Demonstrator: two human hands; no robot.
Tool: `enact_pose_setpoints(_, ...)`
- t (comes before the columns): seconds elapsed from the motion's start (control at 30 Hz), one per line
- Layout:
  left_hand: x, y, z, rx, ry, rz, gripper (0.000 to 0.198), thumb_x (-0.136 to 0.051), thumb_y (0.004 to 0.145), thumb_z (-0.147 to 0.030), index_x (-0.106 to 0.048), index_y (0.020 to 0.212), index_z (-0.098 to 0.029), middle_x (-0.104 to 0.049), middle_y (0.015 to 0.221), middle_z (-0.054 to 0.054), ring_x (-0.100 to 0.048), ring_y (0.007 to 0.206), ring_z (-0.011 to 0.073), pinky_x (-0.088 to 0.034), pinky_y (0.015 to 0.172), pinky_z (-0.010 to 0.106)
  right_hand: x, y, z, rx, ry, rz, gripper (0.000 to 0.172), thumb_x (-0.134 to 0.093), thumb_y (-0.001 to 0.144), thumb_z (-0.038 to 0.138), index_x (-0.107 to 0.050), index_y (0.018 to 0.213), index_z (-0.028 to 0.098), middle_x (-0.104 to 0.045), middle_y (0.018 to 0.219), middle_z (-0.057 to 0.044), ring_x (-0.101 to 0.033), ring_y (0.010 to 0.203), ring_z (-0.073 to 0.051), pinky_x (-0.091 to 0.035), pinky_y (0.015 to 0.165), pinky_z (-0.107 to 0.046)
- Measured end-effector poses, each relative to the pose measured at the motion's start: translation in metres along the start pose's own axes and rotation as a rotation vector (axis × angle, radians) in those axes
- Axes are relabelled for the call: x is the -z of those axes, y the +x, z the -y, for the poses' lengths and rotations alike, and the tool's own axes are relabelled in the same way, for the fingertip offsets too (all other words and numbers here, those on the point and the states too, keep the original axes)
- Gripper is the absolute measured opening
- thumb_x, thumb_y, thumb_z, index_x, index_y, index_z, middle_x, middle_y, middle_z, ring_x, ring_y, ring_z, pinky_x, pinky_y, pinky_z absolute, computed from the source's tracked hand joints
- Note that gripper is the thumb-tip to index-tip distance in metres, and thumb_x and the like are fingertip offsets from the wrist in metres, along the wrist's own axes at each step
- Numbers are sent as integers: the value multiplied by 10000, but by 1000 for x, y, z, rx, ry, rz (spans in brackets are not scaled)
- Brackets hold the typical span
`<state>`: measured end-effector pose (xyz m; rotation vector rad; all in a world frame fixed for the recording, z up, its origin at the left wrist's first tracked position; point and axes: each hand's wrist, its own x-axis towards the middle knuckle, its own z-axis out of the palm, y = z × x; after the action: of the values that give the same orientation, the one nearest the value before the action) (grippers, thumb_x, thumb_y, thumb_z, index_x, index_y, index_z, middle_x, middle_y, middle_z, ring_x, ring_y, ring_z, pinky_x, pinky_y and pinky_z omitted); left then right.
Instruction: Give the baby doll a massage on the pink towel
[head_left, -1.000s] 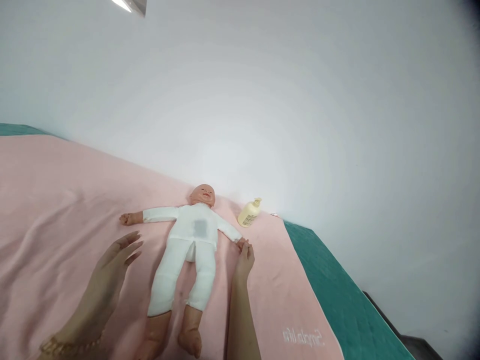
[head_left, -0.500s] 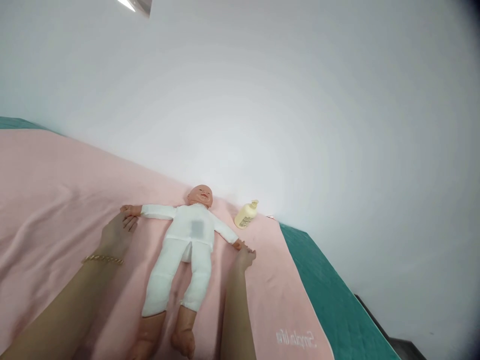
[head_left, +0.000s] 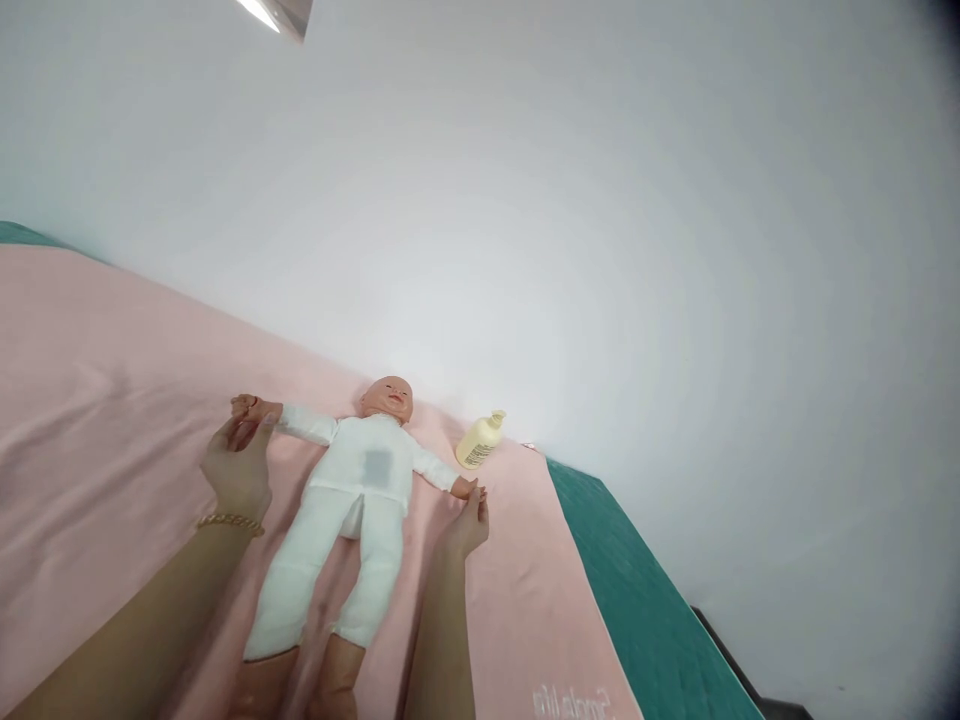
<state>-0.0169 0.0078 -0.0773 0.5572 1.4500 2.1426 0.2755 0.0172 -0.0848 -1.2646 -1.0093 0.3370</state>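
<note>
A baby doll [head_left: 358, 466] with a white cloth body lies on its back on a pink cloth [head_left: 517, 590], both arms spread out. My left hand [head_left: 238, 462], with a bracelet at the wrist, has its thumb and fingers around the doll's hand on the left side of the view. On the other side, my right hand [head_left: 469, 522] pinches the doll's other hand between thumb and fingers. Just beyond that doll's hand, a pale yellow pump bottle [head_left: 480, 440] stands on the cloth.
Behind the doll's head rises a white wall [head_left: 525, 200]. A green surface [head_left: 637, 590] shows past the cloth's right edge and at the far left. Dark edging runs along the lower right. A lit fixture [head_left: 274, 15] is at the top.
The camera view has shifted a little. My left hand has turned, its thumb now up by the doll's wrist. My right fingers have closed more around the doll's hand.
</note>
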Motion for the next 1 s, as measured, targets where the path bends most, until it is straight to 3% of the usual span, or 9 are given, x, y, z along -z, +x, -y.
enact_pose_setpoints(0.13,-1,-15,-6,-36,94,35,571,-654,850,-498,-634,1222,-66,-642,1314,122,-583,1229,321,-481,1016,484,-4,-9,3,40,0,-3,350,-442,1028,424,-621,1246,217,-661,1227,-100,-656,1094,-240,-574,892,-421)
enact_pose_setpoints(0.23,-4,-36,-12,-115,174,188,469,-731,811,-445,-701,1159,-131,-698,1218,87,-611,1183,298,-458,1062,457,-13,-20,8,99,8,23,399,-398,1016,443,-628,1264,232,-684,1227,-107,-638,1173,-273,-575,904,-433)
enact_pose_setpoints(0.33,-8,-49,-10,-435,293,479,293,-671,856,-406,-752,1060,-211,-725,1158,69,-629,1130,283,-469,1048,460,-22,-33,14,192,16,81,371,-523,966,399,-644,1246,187,-698,1225,-126,-640,1179,-280,-556,961,-451)
enact_pose_setpoints(0.4,-11,-48,-4,-640,345,626,257,-622,868,-377,-767,1026,-236,-746,1107,60,-636,1101,285,-457,1041,477,-26,-40,18,384,-2,178,328,-567,950,321,-666,1230,179,-713,1204,-127,-662,1141,-256,-552,977,-434)
enact_pose_setpoints(0.5,-13,-41,5,-897,415,752,237,-573,893,-270,-770,1021,-243,-760,1078,40,-644,1075,268,-468,1000,457,-30,-43,27,755,-68,350,315,-562,952,205,-686,1241,225,-733,1188,-93,-679,1114,-213,-564,965,-385)
enact_pose_setpoints(0.6,-14,-38,7,-1090,482,811,277,-525,918,-178,-757,1056,-240,-755,1092,37,-634,1086,248,-468,978,428,-30,-41,35,900,-105,414,349,-567,952,167,-677,1270,262,-746,1170,-65,-685,1112,-195,-570,963,-367)
enact_pose_setpoints(0.87,-14,-40,11,-1111,478,841,303,-502,929,-155,-747,1082,-246,-759,1083,26,-625,1069,239,-463,967,407,-25,-37,32,917,-160,514,475,-518,937,91,-621,1348,306,-724,1238,-38,-659,1197,-189,-526,1054,-417)
enact_pose_setpoints(0.93,-12,-41,10,-1044,447,840,276,-523,930,-196,-755,1069,-251,-759,1086,31,-636,1055,243,-480,956,415,-25,-40,28,878,-164,512,457,-510,940,92,-635,1331,293,-715,1255,-46,-652,1212,-190,-504,1080,-426)
enact_pose_setpoints(1.0,-9,-45,3,-884,413,818,242,-563,921,-265,-766,1053,-262,-755,1099,36,-647,1056,255,-490,966,437,-24,-42,25,770,-131,455,388,-528,944,140,-673,1282,264,-715,1253,-65,-656,1204,-203,-503,1078,-426)
